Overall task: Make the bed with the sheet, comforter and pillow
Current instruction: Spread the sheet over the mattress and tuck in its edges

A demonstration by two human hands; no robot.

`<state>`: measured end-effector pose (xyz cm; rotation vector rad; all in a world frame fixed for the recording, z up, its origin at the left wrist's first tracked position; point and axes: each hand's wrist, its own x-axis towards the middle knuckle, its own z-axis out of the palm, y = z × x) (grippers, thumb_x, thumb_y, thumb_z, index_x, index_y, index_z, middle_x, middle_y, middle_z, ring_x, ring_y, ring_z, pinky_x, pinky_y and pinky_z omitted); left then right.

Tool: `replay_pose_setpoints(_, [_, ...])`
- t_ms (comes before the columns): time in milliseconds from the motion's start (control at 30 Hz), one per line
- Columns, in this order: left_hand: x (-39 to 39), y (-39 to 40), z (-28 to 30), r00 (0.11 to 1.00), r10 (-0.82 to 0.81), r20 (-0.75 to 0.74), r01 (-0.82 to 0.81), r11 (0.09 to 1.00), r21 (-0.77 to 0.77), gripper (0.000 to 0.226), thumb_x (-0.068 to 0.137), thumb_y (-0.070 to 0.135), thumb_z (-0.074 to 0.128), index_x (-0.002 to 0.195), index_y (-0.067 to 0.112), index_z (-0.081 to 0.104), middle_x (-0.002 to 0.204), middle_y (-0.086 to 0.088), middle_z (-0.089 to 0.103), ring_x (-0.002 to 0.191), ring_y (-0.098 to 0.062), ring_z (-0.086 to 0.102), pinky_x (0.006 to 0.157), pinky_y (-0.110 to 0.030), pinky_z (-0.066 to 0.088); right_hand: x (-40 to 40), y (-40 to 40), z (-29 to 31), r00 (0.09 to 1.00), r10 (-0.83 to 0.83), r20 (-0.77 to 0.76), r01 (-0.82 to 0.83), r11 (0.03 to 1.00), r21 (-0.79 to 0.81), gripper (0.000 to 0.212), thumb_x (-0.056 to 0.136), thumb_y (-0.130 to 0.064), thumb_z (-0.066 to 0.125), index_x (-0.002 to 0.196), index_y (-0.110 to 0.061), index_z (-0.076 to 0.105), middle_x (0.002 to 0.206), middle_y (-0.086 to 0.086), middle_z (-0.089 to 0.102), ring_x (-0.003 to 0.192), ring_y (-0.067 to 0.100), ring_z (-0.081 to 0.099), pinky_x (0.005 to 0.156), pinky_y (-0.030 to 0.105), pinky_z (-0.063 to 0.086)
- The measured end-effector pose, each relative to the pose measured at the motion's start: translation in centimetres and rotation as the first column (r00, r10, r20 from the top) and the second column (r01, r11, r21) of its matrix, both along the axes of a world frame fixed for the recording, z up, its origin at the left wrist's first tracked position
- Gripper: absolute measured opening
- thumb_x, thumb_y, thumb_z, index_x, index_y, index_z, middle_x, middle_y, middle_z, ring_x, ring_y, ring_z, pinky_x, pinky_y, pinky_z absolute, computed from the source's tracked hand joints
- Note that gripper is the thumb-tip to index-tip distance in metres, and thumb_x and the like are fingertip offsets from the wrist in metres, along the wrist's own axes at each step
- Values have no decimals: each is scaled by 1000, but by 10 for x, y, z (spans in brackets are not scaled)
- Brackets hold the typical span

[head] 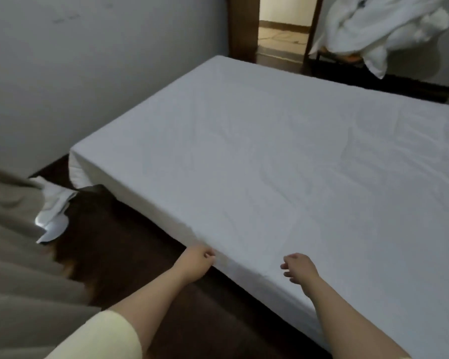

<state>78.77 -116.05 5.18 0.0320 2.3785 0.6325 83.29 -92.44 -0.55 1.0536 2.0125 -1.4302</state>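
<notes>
the white sheet (283, 161) lies spread over the whole mattress, from the centre of the view out to 3 o'clock, fairly smooth with shallow creases running across its middle. its near edge is folded down over the mattress side; at the 9 o'clock corner it hangs loose and bunched, with a dark gap under it.

the left hand (198, 263), at 6 o'clock, is at the sheet's near edge with fingers curled against the cloth; it seems to pinch the fold, though blur makes that unsure. the right hand (300, 266), just beside it toward 5 o'clock, hovers over the sheet's edge with fingers spread and relaxed, holding nothing.

at 1 o'clock a heap of white bedding (373, 29), probably the comforter, is piled on a dark stand (329, 54). a beige curtain (16, 255) fills 8 o'clock, with white crumpled cloth (53, 211) on the dark floor (119, 234) beside it. an open doorway (283, 22) shows at 12 o'clock.
</notes>
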Motion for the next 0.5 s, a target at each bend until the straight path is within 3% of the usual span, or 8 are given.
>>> replay_pose_setpoints(100, [-30, -101, 16, 965, 253, -65, -249, 967, 61, 28, 95, 19, 48, 112, 7, 68, 111, -9, 68, 95, -22, 62, 74, -21, 39, -57, -97, 29, 975, 218, -45, -220, 975, -30, 16, 95, -16, 42, 100, -7, 54, 97, 9, 62, 78, 21, 56, 66, 27, 42])
replay_pose_setpoints(200, [-57, -152, 16, 916, 399, -49, -391, 912, 121, 23, 93, 16, 49, 99, 7, 69, 96, -9, 67, 82, -19, 56, 72, -21, 40, -102, -146, 47, 927, 372, -41, -374, 927, -35, 17, 95, -19, 44, 100, -8, 56, 94, 7, 63, 71, 18, 54, 61, 24, 41])
replay_pose_setpoints(367, [-141, -221, 18, 815, 576, -59, -552, 804, 222, 19, 93, 15, 50, 85, 11, 67, 80, -4, 63, 79, -19, 57, 79, -27, 47, -225, -207, 65, 858, 507, -83, -498, 861, 103, 17, 96, -18, 43, 102, -7, 55, 96, 10, 63, 70, 17, 54, 59, 24, 40])
replay_pose_setpoints(500, [-196, -276, 32, 714, 697, -67, -661, 703, 261, 17, 94, 16, 50, 86, 13, 64, 84, -3, 63, 81, -19, 57, 79, -28, 46, -313, -269, 78, 776, 629, -49, -617, 772, 151, 26, 98, -19, 41, 112, -4, 56, 97, 9, 61, 70, 17, 54, 58, 22, 39])
